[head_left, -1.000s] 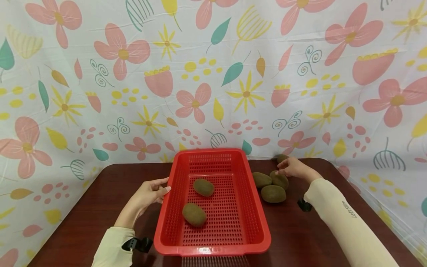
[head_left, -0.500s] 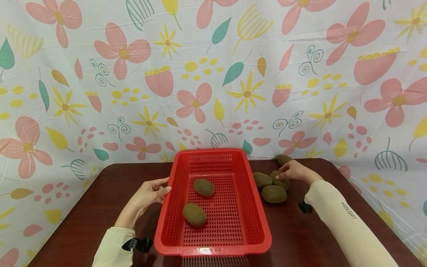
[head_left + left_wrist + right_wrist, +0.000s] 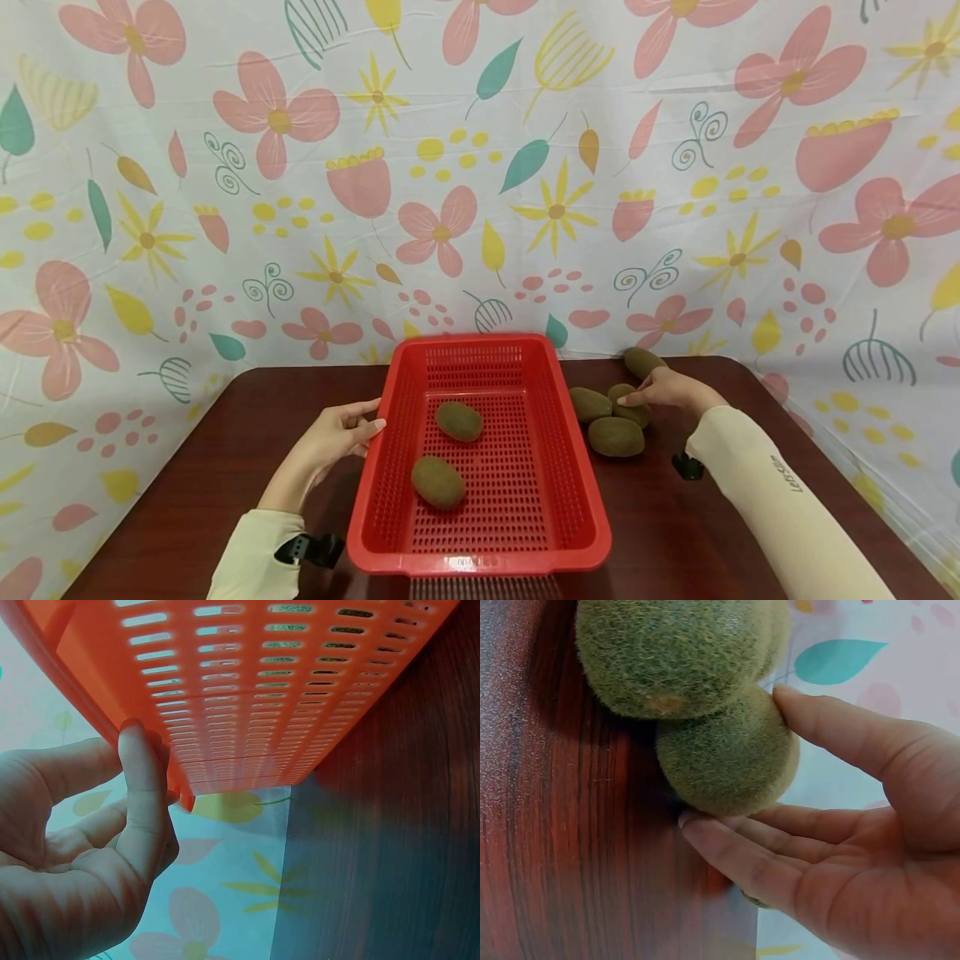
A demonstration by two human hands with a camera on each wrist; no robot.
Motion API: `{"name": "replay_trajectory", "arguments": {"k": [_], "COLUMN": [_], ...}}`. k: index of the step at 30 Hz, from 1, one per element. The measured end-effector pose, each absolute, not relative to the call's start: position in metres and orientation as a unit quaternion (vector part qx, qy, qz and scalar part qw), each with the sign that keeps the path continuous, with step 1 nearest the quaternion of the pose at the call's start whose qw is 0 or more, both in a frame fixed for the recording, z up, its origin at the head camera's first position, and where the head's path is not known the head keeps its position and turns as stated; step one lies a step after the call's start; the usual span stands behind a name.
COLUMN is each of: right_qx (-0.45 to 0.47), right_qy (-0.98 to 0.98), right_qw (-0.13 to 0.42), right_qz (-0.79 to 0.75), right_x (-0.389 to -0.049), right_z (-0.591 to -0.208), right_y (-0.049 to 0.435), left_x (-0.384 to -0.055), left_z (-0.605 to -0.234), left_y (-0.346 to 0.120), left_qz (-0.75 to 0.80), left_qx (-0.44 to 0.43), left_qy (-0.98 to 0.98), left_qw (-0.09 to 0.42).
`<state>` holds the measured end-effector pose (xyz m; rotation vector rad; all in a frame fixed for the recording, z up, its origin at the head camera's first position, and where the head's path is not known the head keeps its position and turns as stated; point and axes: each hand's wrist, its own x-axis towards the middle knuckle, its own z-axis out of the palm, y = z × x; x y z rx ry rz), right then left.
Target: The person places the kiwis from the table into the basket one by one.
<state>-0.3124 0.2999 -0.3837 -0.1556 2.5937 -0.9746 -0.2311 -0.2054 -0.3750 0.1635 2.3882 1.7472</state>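
A red plastic basket [image 3: 480, 565] with slotted walls stands in the middle, two kiwis inside: one nearer the front [image 3: 438, 482], one farther back [image 3: 459, 422]. At its left rim my left hand [image 3: 330, 442] pinches the edge between thumb and fingers, which the left wrist view shows from below. Right of the basket, my right hand [image 3: 671, 390] holds a kiwi [image 3: 731, 754], thumb on top and fingertips low on its side. That kiwi lies against two others, a left one [image 3: 590, 405] and a front one [image 3: 616, 437]. Another kiwi [image 3: 643, 362] lies behind the hand, partly covered.
The dark wooden table [image 3: 195, 467] reaches back to a flower-printed cloth [image 3: 450, 167] hanging behind it. Under the basket's front edge, a slotted red part [image 3: 483, 588] shows. Black straps are worn on both wrists.
My right hand has lowered slightly and closed its thumb and fingers around the kiwi, uncovering more of the far kiwi. The left hand and basket have stayed put.
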Motion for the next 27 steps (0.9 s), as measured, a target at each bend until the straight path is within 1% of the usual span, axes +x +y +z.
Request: {"name": "replay_trajectory", "arguments": {"k": [15,21,27], "right_qx": [-0.05,-0.048,-0.04], "right_qy": [0.911,0.92,0.909], "right_qw": [0.163,0.15,0.157], "right_qz": [-0.376,-0.36,-0.383], "right_x": [-0.313,-0.314,-0.317], "right_z": [-0.385,-0.377,-0.369], "right_y": [0.299,0.298,0.298], "left_x": [-0.231,-0.231,-0.23], "left_z": [-0.373,-0.371,-0.371], "left_y": [-0.206,-0.206,-0.205], "left_qz": [0.587,0.586,0.585], "left_qx": [0.06,0.068,0.057], "left_qy": [0.802,0.803,0.804], "left_qw": [0.092,0.092,0.092]}}
